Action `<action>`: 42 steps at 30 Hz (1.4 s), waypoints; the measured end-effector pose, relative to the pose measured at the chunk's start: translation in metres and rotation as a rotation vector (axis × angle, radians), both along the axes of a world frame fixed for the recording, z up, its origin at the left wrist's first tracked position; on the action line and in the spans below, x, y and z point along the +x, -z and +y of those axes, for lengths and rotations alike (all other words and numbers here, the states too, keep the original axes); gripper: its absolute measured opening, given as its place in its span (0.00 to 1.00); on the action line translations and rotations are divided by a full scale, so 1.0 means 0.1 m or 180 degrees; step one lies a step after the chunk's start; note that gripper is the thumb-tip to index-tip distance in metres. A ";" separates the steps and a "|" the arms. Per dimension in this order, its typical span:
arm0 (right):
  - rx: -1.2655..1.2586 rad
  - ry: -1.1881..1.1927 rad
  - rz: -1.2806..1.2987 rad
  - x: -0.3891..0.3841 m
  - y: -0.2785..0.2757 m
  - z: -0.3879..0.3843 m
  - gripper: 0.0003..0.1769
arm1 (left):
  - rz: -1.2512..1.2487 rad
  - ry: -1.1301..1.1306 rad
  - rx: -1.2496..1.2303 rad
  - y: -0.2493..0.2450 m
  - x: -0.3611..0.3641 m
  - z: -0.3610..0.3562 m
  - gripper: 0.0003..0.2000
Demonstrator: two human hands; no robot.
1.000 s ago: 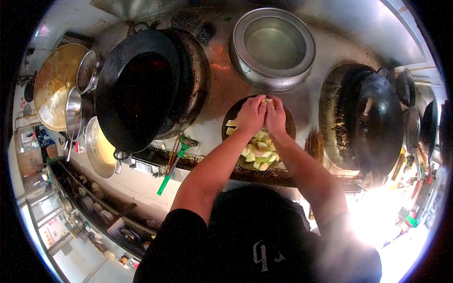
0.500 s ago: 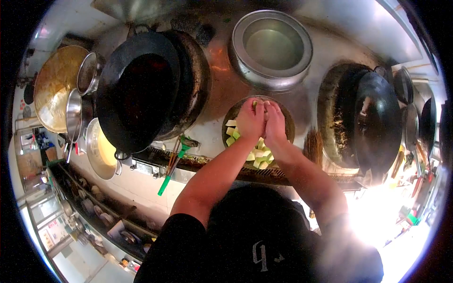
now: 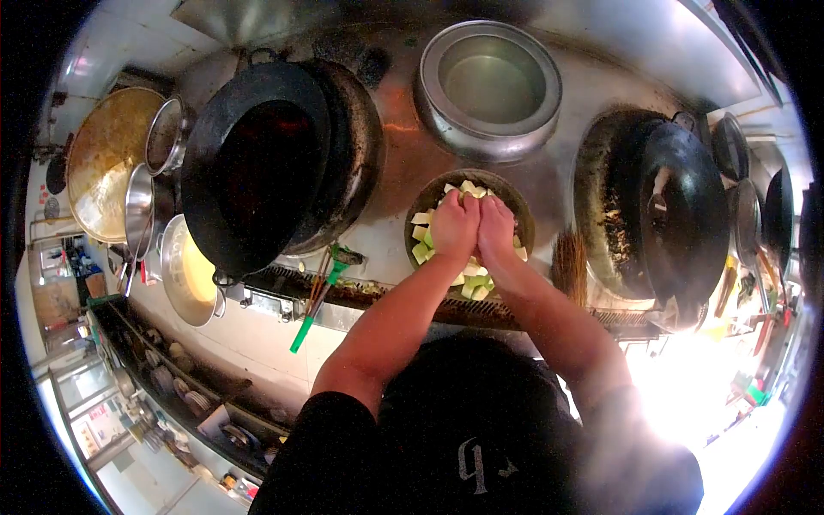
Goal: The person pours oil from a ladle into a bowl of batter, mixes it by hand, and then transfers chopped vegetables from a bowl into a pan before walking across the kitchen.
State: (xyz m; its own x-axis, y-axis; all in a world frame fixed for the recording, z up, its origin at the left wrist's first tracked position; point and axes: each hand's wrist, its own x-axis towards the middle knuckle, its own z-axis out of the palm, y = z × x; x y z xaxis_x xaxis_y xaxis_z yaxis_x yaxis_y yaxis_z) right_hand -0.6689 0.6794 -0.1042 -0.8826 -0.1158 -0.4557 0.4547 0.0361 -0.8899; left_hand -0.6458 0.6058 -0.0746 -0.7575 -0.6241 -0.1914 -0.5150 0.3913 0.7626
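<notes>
A round bowl (image 3: 518, 194) on the metal counter holds pale green and white vegetable chunks (image 3: 421, 233). Over its middle my left hand (image 3: 455, 225) and my right hand (image 3: 495, 225) press together side by side, fingers curled round some of the chunks. The chunks in my grip are mostly hidden by the hands. Other pieces show beyond my knuckles, along the left side, and below my wrists.
A black wok (image 3: 193, 172) tilts on the left burner, another wok (image 3: 687, 215) on the right. Beyond the bowl stands a water-filled metal pot (image 3: 429, 77). Nearby are a bristle brush (image 3: 569, 268), a green-handled tool (image 3: 302, 333) and a pan of yellow liquid (image 3: 176, 287).
My clasped hands have drawn slightly back toward me. Chunks at the bowl's far side, hidden before, now show past my fingers. The view has shifted a little.
</notes>
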 end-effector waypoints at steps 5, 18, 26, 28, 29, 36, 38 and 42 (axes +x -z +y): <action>0.0260 -0.0152 0.0170 -0.03 -0.05 -0.02 0.14 | 0.0052 -0.0106 -0.0013 -0.04 0.01 0.01 0.17; 0.0776 -0.1323 -0.0177 -0.32 0.07 0.34 0.20 | -0.0431 0.1163 -0.0249 0.35 0.10 -0.19 0.21; 0.1596 -0.2480 0.0137 -0.01 -0.27 1.09 0.39 | -0.0561 0.2091 -0.1103 0.12 0.74 -0.17 0.40; 0.2470 -0.3122 0.0992 0.19 -0.27 1.20 0.46 | -0.0528 0.2572 -0.1162 0.07 0.84 -0.16 0.51; 0.2879 -0.3513 0.1426 0.32 -0.08 1.24 0.50 | -0.0522 0.2594 -0.1153 0.06 0.88 -0.13 0.51; 0.2613 -0.3393 0.1460 0.36 0.04 1.09 0.54 | -0.0845 0.2693 -0.1448 0.19 0.87 -0.07 0.54; 0.2674 -0.3344 0.1618 0.35 0.21 1.12 0.53 | -0.0760 0.2675 -0.1499 0.28 0.88 -0.09 0.53; 0.3054 -0.3588 0.1810 0.34 0.10 1.02 0.52 | -0.0831 0.2681 -0.1509 0.30 0.87 -0.11 0.51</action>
